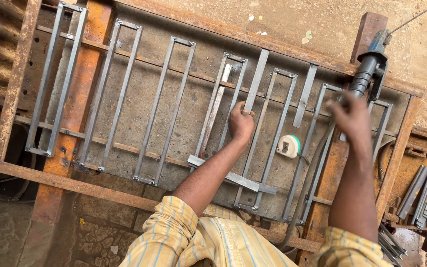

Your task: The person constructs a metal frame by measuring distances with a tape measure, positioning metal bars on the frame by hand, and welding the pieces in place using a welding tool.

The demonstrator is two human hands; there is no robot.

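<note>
Closed on a flat grey steel strip at the frame's centre, our left hand pins it against the long rusty steel frame of welded rectangular loops. Our right hand, blurred at right, reaches a black ribbed welding holder; we cannot tell its grip. A small white tape measure lies between them.

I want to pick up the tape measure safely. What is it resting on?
The tape measure lies beside a welded bar loop, apparently on the grey worktable. Its own body hides exactly what is beneath it.
</note>
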